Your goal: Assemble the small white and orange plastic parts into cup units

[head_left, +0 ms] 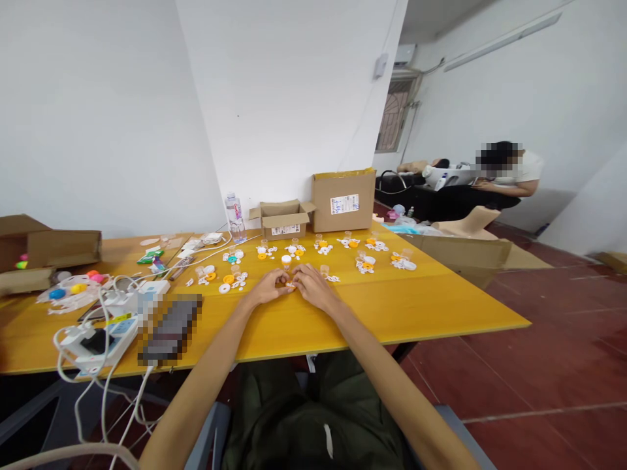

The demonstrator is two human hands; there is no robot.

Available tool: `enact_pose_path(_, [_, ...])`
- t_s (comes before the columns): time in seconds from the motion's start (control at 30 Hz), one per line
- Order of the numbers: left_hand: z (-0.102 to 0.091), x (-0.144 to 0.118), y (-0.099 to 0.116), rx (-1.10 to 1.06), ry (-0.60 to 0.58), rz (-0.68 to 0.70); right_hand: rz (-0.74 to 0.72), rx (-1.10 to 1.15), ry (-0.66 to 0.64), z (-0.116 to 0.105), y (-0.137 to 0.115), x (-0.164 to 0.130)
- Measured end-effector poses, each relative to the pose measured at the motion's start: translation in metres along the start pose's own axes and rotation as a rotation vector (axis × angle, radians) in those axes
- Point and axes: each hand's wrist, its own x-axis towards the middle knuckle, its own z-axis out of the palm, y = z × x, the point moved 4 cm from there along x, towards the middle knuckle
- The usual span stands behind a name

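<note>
My left hand (pixel 269 288) and my right hand (pixel 314 287) meet near the front of the table, fingertips pinched together. Between them shows a small white and orange plastic part (pixel 290 285), partly hidden by the fingers. Just beyond the fingers stands a little clear cup with a white top (pixel 287 260). To the left lie an orange ring (pixel 228 279) and a white ring (pixel 224 288) among small white pieces. Beside my right hand is a clear plastic cup (pixel 324 269) with white pieces next to it.
Several piles of parts, one with a teal ring (pixel 232 258), spread across the yellow table (pixel 392 307). Behind stand a bottle (pixel 235 219), an open small box (pixel 284 220) and a larger carton (pixel 343 201). Left are a power strip (pixel 120 336) and phone (pixel 171 326). A person (pixel 509 173) sits far right.
</note>
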Motion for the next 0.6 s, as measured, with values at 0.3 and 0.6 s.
enact_pose_path(0.3, [-0.0006,0.0006,-0.0008,-0.01,0.006,0.014,0.009,0.019,0.011,0.004,0.0042,0.0001])
enact_pose_path(0.6, [-0.001,0.0,0.0014,-0.011,0.003,0.01,0.008,0.038,0.019,0.0018,0.0023,-0.0002])
